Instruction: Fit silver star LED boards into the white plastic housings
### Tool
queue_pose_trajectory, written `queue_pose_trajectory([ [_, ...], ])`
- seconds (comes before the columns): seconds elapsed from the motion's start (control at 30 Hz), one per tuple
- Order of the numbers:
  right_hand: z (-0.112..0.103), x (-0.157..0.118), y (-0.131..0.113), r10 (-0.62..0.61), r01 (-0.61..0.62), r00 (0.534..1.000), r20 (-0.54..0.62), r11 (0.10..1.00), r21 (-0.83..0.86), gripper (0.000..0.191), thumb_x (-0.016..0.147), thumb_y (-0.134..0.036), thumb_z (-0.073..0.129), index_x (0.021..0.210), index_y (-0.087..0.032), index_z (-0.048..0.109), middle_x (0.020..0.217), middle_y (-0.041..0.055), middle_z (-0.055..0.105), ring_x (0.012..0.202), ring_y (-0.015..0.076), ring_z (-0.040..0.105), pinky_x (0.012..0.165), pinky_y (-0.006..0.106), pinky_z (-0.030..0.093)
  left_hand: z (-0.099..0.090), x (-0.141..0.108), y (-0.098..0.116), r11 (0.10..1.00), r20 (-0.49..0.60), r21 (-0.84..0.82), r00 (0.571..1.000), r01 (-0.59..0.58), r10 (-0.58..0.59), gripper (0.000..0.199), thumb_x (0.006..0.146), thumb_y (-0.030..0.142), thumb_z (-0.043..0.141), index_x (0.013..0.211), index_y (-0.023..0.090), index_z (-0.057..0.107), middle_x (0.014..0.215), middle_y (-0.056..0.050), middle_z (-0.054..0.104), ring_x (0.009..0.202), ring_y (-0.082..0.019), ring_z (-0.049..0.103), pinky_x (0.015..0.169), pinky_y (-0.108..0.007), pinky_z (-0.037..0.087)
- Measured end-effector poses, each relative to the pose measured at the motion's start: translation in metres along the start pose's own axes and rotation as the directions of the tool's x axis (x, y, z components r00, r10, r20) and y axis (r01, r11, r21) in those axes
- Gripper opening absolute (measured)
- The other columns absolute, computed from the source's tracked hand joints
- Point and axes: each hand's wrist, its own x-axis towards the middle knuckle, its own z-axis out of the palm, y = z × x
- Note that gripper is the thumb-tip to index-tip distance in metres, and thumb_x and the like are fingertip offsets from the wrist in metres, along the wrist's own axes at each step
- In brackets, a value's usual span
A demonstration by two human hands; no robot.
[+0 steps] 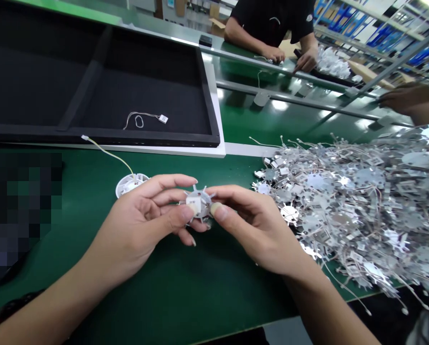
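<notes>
Both hands meet over the green table, pinching one metal disc with radiating tabs point(203, 212). A small white labelled block sits on the disc's face. My left hand point(142, 220) grips its left side, thumb on the block and fingers behind. On the right edge, my right hand point(254, 225) closes thumb and index finger. Just behind my left hand lies a round white plastic housing point(123, 186), partly hidden, with a yellowish wire running up to a small white connector.
A large heap of similar metal discs with wires point(344, 191) covers the right side. At the back left, a black divided tray point(153, 81) holds a wired white block point(163, 119). Across metal rails point(300, 98), a person in black handles parts; another hand point(408, 101) reaches in at far right.
</notes>
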Motion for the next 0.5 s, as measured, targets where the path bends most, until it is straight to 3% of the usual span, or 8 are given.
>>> queue_pose_trajectory([
  [0.1,-0.001,0.002,-0.003,0.062,-0.062,0.998,0.000,0.997,-0.040,0.014,0.102,-0.030,0.069,0.106,-0.021,0.080,0.093,0.0006,0.079,0.084,0.0151,0.073,0.074,0.027,0.058,-0.001,0.001,0.000,1.000,-0.004,0.007,1.000,-0.006,0.006,0.022,0.088,0.023,0.088,0.108,0.028,0.082,0.080,0.002,0.082,0.066,-0.016,0.080,0.055,-0.015,0.065],
  [0.23,0.000,0.002,-0.007,0.108,-0.111,0.994,-0.028,0.987,-0.120,0.019,0.100,-0.032,0.069,0.095,-0.019,0.082,0.078,0.0003,0.070,0.067,0.0124,0.059,0.054,0.023,0.044,-0.003,0.003,0.002,0.997,0.003,0.076,1.000,-0.012,0.012,0.018,0.086,0.022,0.088,0.101,0.031,0.086,0.076,0.003,0.082,0.056,-0.010,0.073,0.054,-0.012,0.062],
  [0.37,-0.002,0.000,-0.010,0.145,-0.144,0.989,0.007,0.987,-0.073,0.014,0.096,-0.029,0.075,0.090,-0.018,0.081,0.075,-0.0018,0.065,0.059,0.0088,0.052,0.049,0.021,0.039,-0.006,0.004,0.005,0.990,0.046,0.115,0.996,0.076,-0.081,0.014,0.086,0.026,0.090,0.097,0.033,0.087,0.077,0.003,0.083,0.057,-0.009,0.073,0.056,-0.010,0.061],
  [0.5,-0.010,-0.001,-0.009,0.117,-0.113,0.985,0.124,0.993,-0.034,0.018,0.102,-0.029,0.068,0.092,-0.018,0.078,0.080,-0.0020,0.066,0.063,0.0085,0.054,0.054,0.021,0.040,-0.013,0.004,0.006,0.989,0.095,0.080,0.986,0.128,-0.136,0.013,0.085,0.035,0.092,0.097,0.033,0.087,0.081,0.004,0.083,0.061,-0.007,0.073,0.061,-0.008,0.061],
])
